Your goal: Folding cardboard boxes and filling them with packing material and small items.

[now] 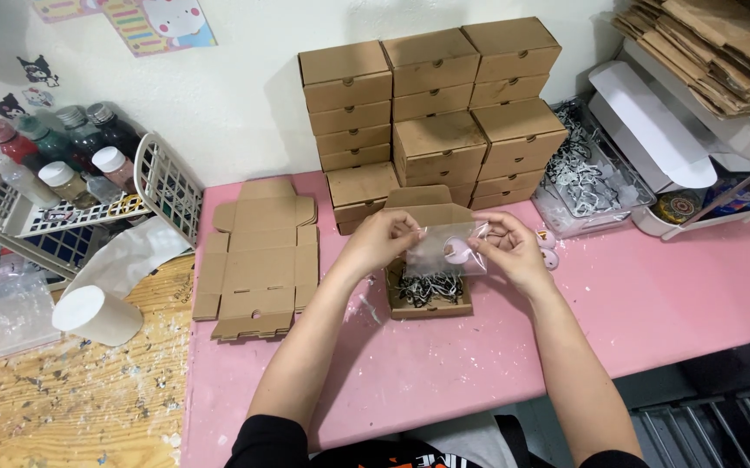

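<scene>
Your left hand (381, 240) and your right hand (507, 247) hold one small clear plastic bag (447, 250) between them, just above the open cardboard box (430, 295) on the pink surface (670, 303). Each hand pinches an end of the bag between thumb and fingertips, left at the bag's left end, right at its right end. The bag's long axis runs left to right across your view, roughly level, with its flat face turned toward you. Inside it sits one small round pinkish item (456, 252), right of centre and close to your right fingers; what it is cannot be made out.

The open box lies directly below the bag, its lid flap (431, 206) raised at the far side, and it is lined with black-and-white shredded paper (427, 289).

To the left of it, one flat unfolded box blank (258, 257) lies on the pink surface, its long axis running away from you. Behind your hands, closed cardboard boxes (431, 104) stand stacked against the wall in three columns, with lower stacks in front; about fifteen show, though the exact count cannot be told. To the right, one clear tray (590, 169) holds more shredded paper. At far left, one white basket (89, 204) carries several capped bottles (80, 139), and one white roll (97, 315) lies on the wooden bench (71, 407).
</scene>
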